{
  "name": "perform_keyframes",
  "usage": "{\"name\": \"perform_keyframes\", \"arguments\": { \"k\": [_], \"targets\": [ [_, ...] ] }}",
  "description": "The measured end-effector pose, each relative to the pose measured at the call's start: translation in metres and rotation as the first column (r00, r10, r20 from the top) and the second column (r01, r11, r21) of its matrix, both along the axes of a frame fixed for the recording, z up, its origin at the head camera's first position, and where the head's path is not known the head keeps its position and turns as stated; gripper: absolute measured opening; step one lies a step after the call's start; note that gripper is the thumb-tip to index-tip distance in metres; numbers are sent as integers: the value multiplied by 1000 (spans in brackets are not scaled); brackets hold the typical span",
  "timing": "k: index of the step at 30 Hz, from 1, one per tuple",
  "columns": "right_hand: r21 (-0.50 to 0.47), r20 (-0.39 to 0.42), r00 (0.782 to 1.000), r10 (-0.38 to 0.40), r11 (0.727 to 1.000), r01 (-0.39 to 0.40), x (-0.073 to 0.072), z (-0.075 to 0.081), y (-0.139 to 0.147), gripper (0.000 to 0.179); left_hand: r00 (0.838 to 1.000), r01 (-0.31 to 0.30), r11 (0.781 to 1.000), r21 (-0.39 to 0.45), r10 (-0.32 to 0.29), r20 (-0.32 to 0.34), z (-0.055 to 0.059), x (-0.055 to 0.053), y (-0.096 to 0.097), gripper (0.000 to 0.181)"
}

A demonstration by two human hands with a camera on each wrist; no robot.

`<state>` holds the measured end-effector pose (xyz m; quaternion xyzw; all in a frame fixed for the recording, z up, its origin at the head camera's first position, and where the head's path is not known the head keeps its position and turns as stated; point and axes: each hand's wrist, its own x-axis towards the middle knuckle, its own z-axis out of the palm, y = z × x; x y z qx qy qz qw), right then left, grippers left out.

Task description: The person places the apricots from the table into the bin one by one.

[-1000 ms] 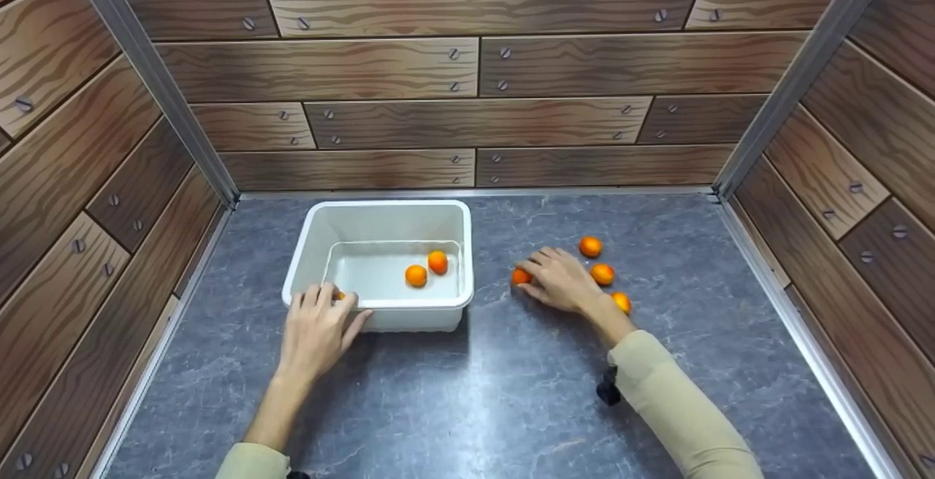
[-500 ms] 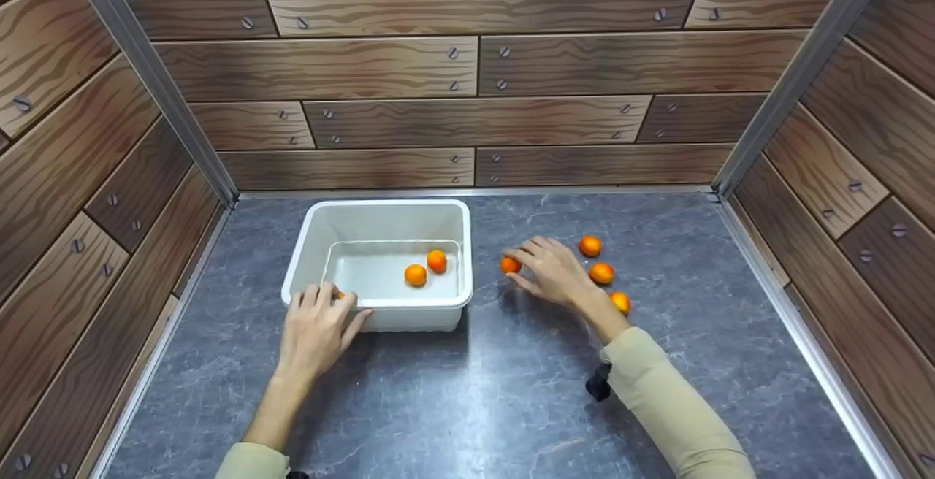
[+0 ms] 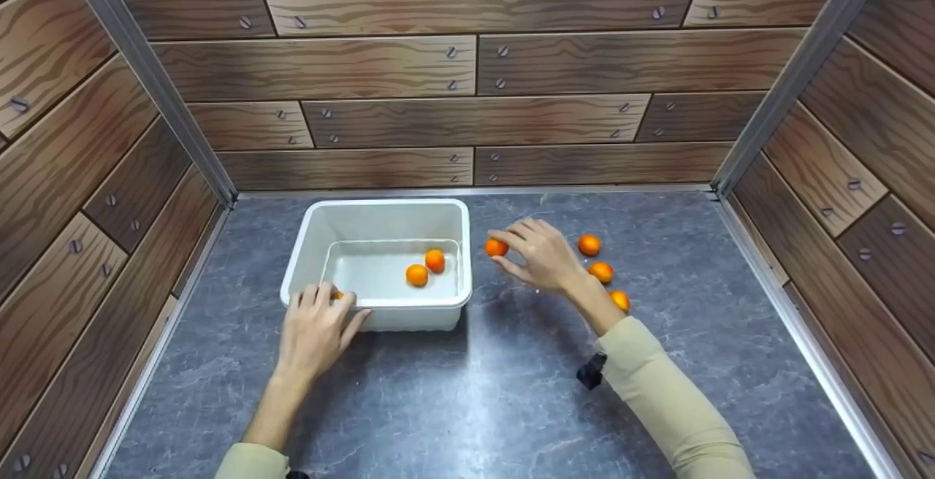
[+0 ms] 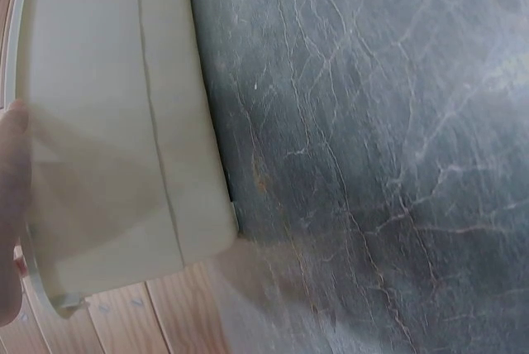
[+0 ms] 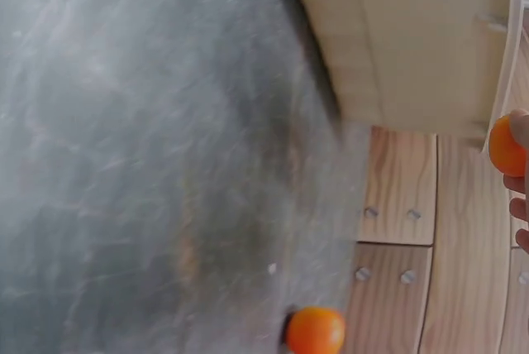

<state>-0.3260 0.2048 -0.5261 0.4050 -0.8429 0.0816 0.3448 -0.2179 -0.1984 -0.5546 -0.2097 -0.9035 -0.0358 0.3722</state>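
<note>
My right hand (image 3: 544, 256) pinches a tangerine (image 3: 495, 247) between thumb and fingers, lifted above the table just right of the white plastic bin (image 3: 387, 203). In the right wrist view the held tangerine (image 5: 506, 147) shows at the right edge, near the bin's rim. My left hand (image 3: 314, 333) grips the bin's near rim at its left end, fingers over the edge and thumb on the outside. Two tangerines (image 3: 417, 274) lie on the bin's floor toward the right. A sliver of another orange thing (image 3: 339, 295) shows by my left fingers, mostly hidden.
Right of my right hand, three loose tangerines (image 3: 601, 272) lie in a row on the grey marbled table (image 3: 467, 406). The nearest is partly covered by my wrist. Wood-patterned walls (image 3: 467, 121) with metal edging enclose the table at the back and both sides.
My right hand has lifted the tangerine off the table and moved it left and away from me, toward the bin. My left hand stays on the rim.
</note>
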Motion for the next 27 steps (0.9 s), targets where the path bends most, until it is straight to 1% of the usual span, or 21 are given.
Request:
{"name": "perform_keyframes", "arguments": {
  "k": [6, 11, 19, 27],
  "targets": [
    [-52, 22, 999, 34, 998, -33, 3, 13, -14, 40, 1000, 5, 1000, -4, -5, 7, 1, 0, 0, 35],
    [-72, 51, 996, 73, 995, -70, 7, 20, -26, 41, 1000, 4, 1000, 0, -4, 7, 0, 0, 0, 35],
    [-36, 39, 992, 117, 993, -116, 9, 24, -44, 40, 1000, 2, 1000, 0, -2, 4, 0, 0, 0, 36],
    [13, 65, 990, 127, 992, -128, 10, 27, -63, 40, 1000, -1, 1000, -7, 1, 7, 0, 1, 0, 36]
  ]
}}
